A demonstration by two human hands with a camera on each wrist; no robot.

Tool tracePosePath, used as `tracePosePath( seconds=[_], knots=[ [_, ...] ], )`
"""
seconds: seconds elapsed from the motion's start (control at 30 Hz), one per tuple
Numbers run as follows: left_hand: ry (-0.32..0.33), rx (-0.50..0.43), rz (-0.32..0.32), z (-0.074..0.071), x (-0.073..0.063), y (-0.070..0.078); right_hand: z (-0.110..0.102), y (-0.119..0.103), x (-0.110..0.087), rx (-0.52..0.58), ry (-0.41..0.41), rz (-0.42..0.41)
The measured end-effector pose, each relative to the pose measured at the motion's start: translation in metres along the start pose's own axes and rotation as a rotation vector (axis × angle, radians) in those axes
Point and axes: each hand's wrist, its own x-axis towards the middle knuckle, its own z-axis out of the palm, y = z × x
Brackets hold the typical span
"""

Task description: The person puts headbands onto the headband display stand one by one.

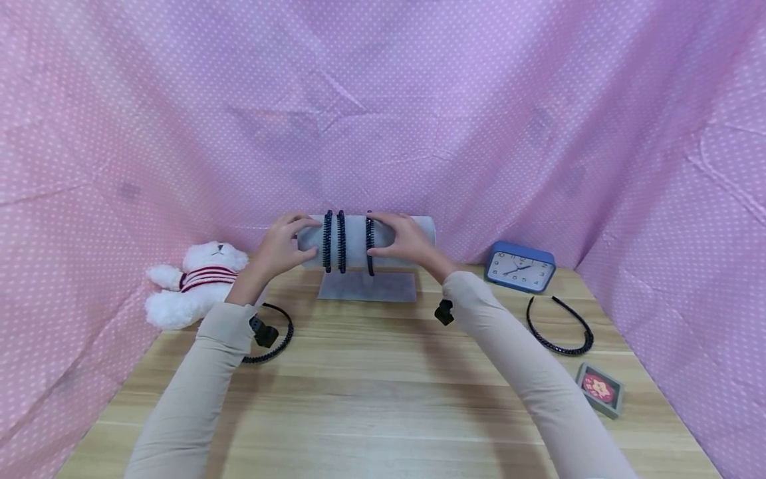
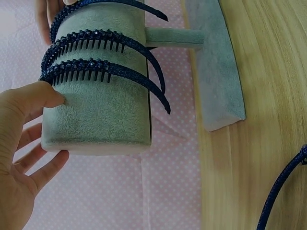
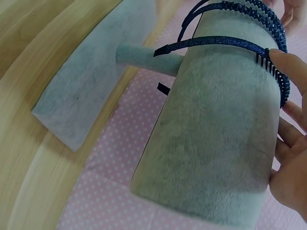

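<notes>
A grey, velvety headband stand (image 1: 366, 286) has a horizontal roll on a post and flat base. Three dark-blue beaded headbands with comb teeth sit around the roll: a left one (image 1: 327, 241), one close beside it (image 1: 342, 241), and a separate right one (image 1: 370, 246). My left hand (image 1: 281, 243) holds the roll's left end, thumb on its front and other fingers partly hidden behind it. With my right hand (image 1: 403, 238) I grip the right headband; the thumb (image 3: 283, 60) touches its beaded part and fingers reach around the far side.
On the wooden table (image 1: 371, 392) lie another headband (image 1: 284, 339) at left, partly behind my left wrist, and one (image 1: 562, 349) at right. A white plush toy (image 1: 203, 286), a blue clock (image 1: 520, 267) and a small framed box (image 1: 600, 390) stand around. Pink dotted cloth (image 1: 383, 120) hangs behind.
</notes>
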Motion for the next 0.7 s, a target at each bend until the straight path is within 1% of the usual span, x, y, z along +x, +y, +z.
tracePosePath(
  seconds=[0.3,0.53,0.7],
  knots=[
    [0.007,0.002,0.009,0.000,0.000,-0.001,0.005,-0.008,0.006,0.017,-0.007,0.002],
    [0.013,0.003,0.011,0.000,0.000,0.000,0.010,-0.015,0.011,0.001,-0.020,0.006],
    [0.016,0.005,0.008,0.000,-0.001,0.000,0.014,-0.017,0.012,-0.032,-0.013,0.004]
  ],
)
